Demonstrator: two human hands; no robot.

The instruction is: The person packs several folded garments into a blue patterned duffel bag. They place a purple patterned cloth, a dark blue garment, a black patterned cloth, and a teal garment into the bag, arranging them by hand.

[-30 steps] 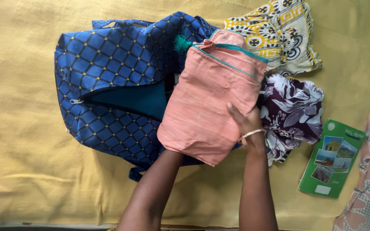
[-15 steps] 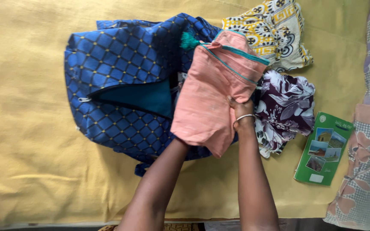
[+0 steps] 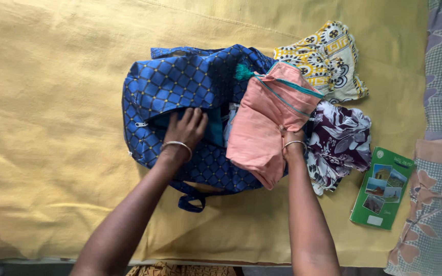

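Currently: left hand point(image 3: 184, 130), fingers spread, pins back the zip opening of a blue diamond-patterned fabric bag point(image 3: 180, 87); right hand point(image 3: 290, 143) grips a folded salmon-pink cotton garment point(image 3: 264, 120) beside that opening, fingers mostly hidden.

At the centre of the frame, the left hand point(image 3: 186, 130) rests flat on a blue checked bag point(image 3: 180, 97), fingers at its open zip. The right hand point(image 3: 291, 140) grips a folded pink cloth point(image 3: 264, 120) lying over the bag's right edge. Right of it sit a yellow patterned cloth point(image 3: 328, 59), a purple flowered cloth point(image 3: 341, 140) and a green booklet point(image 3: 382, 186), all on a yellow sheet point(image 3: 52, 128).
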